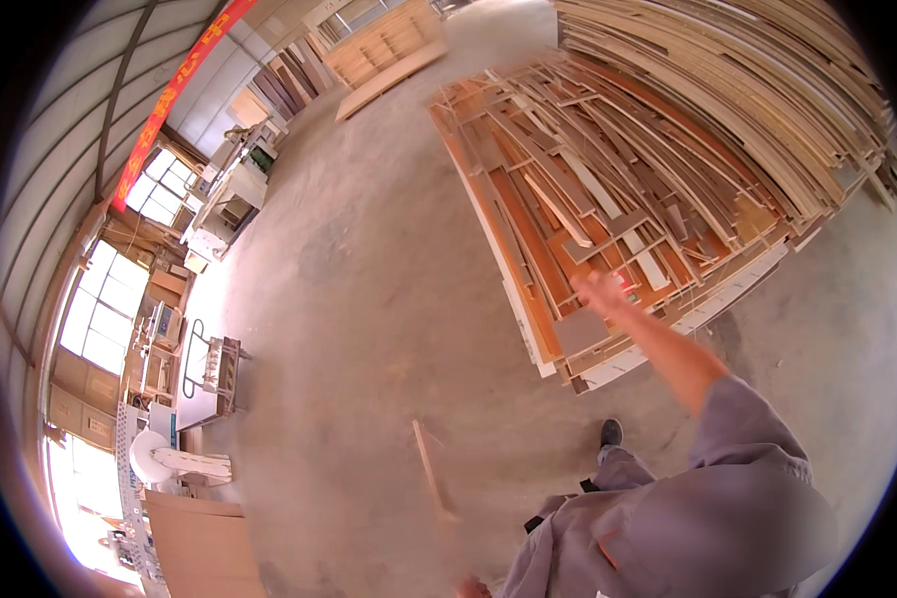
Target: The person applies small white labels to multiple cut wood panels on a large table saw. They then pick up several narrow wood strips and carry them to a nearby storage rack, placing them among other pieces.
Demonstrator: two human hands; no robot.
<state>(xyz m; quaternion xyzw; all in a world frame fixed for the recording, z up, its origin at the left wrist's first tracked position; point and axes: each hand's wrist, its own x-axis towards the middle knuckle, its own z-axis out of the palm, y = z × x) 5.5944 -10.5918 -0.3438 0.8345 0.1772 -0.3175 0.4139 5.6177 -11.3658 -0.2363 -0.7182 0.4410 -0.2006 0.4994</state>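
My right arm reaches out over a low pile of loose boards and strips [658, 224]. At its end my right hand [600, 295] is smeared by motion, so how its fingers are set does not show clearly. Beside that hand is a small red, white and green patch [624, 286], too blurred to name. Only a part of my left hand [474, 589] shows, at the lower edge. A thin wooden strip [426, 456] rises from that hand, slanting up over the concrete floor; its lower stretch is blurred.
Long timber [738, 90] is stacked high behind the pile. Along the left wall stand a machine with a pale table [231, 204], a wheeled metal stand [219, 374] and a brown board [201, 548]. A pale wooden rack [384, 50] is at the far end.
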